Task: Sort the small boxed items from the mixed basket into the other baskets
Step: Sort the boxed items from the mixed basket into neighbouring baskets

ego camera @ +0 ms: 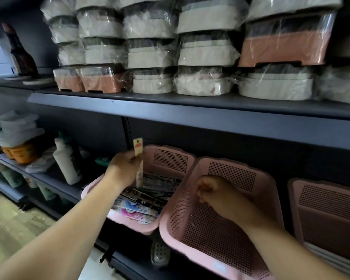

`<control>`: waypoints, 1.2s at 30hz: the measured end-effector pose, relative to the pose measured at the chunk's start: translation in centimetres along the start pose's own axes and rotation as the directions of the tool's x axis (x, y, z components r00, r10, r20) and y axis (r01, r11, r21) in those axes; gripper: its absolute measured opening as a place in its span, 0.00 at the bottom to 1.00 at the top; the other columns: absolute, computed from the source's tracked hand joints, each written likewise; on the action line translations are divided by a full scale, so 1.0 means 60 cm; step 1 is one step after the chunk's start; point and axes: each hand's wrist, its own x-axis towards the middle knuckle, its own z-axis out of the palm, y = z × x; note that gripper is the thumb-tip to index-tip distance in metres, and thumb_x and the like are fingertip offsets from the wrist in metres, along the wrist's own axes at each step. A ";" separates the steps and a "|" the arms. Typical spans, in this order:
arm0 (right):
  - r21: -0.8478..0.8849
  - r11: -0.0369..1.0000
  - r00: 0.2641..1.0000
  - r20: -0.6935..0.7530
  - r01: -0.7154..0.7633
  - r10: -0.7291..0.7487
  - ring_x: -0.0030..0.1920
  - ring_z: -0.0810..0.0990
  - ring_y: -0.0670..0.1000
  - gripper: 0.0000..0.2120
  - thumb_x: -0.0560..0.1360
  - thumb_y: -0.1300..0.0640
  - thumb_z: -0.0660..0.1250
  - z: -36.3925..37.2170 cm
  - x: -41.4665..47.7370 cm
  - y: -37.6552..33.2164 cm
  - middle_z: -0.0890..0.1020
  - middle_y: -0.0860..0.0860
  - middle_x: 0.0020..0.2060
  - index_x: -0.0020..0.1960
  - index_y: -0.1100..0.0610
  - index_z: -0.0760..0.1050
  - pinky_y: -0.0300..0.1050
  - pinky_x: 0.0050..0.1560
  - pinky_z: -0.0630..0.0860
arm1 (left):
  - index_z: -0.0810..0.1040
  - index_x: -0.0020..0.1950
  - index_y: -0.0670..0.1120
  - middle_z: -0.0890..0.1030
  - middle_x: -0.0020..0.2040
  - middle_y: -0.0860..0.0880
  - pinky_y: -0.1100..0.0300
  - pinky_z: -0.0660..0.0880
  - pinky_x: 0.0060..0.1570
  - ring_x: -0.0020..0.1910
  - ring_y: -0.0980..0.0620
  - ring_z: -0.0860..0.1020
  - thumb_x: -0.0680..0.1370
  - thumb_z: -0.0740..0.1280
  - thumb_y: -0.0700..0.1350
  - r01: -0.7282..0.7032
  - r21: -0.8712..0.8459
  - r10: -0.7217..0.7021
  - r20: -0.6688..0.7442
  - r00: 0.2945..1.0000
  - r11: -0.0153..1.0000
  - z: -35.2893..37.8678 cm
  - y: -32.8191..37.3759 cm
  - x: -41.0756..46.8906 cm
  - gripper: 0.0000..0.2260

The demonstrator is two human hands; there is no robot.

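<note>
1. Right hand (212, 194), lower centre-right of the frame: curled into a fist, knuckles away from the camera, low inside the middle pink perforated plastic basket (171, 229). Whether the fist encloses anything cannot be told.
2. Left hand (124, 167), centre-left: thumb and fingers pinch a slim cream boxed item with a red label (138, 146), held upright. Its top stands above the hand. Its lower end hangs just over the contents of item 3.
3. Left pink perforated plastic basket (93, 188), centre, touching the middle basket's left rim: holds a layer of long, narrow printed boxes (141, 201) lying flat, some dark and some pastel with flower patterns.
4. Third pink perforated basket (291, 199), right edge, partly cut off.
5. White plastic bottle (66, 160), left of centre, standing tilted on the same dark shelf level.
6. Dark grey metal shelf board (190, 110), across the middle: carries stacked beige and salmon-pink tubs in clear plastic wrap (206, 55), filling the upper frame.
</note>
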 end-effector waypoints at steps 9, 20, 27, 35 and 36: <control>-0.064 0.998 0.999 -0.023 -0.029 0.028 0.43 0.81 0.43 0.08 0.80 0.59 0.65 -0.022 -0.017 0.005 0.81 0.43 0.37 0.47 0.50 0.81 0.28 0.29 0.69 | 0.83 0.62 0.58 0.85 0.58 0.54 0.57 0.78 0.56 0.54 0.50 0.82 0.79 0.66 0.54 -0.338 0.651 -0.118 0.552 0.826 0.679 0.023 -0.041 -0.033 0.13; -0.080 0.997 0.995 -0.096 -0.020 0.012 0.42 0.84 0.44 0.09 0.79 0.56 0.67 -0.063 -0.029 0.018 0.85 0.44 0.38 0.43 0.45 0.82 0.46 0.49 0.80 | 0.83 0.52 0.66 0.86 0.53 0.56 0.55 0.80 0.56 0.53 0.51 0.83 0.77 0.67 0.54 -0.222 0.354 0.114 0.302 0.947 0.909 -0.010 0.016 -0.007 0.09; -0.042 0.999 0.987 -0.163 -0.006 -0.001 0.42 0.84 0.44 0.12 0.78 0.56 0.67 -0.098 -0.058 0.024 0.85 0.43 0.38 0.42 0.40 0.81 0.48 0.50 0.80 | 0.84 0.61 0.59 0.84 0.59 0.57 0.60 0.78 0.59 0.57 0.54 0.82 0.83 0.68 0.51 -0.248 0.345 0.147 0.294 0.944 0.905 -0.026 0.073 -0.014 0.09; 0.022 1.000 0.962 -0.274 -0.004 0.010 0.40 0.83 0.47 0.09 0.78 0.60 0.68 -0.172 -0.123 0.043 0.84 0.46 0.36 0.43 0.48 0.82 0.41 0.46 0.77 | 0.81 0.58 0.63 0.84 0.60 0.60 0.54 0.78 0.63 0.60 0.55 0.82 0.77 0.65 0.63 -0.380 0.254 0.261 0.400 0.879 0.889 0.053 0.185 -0.076 0.12; 0.012 1.000 0.957 -0.291 -0.009 0.012 0.40 0.83 0.46 0.09 0.77 0.60 0.68 -0.187 -0.135 0.053 0.84 0.45 0.36 0.42 0.48 0.82 0.41 0.45 0.77 | 0.81 0.58 0.63 0.84 0.59 0.61 0.54 0.78 0.61 0.59 0.56 0.82 0.77 0.64 0.62 -0.422 0.251 0.294 0.421 0.858 0.871 0.071 0.201 -0.086 0.13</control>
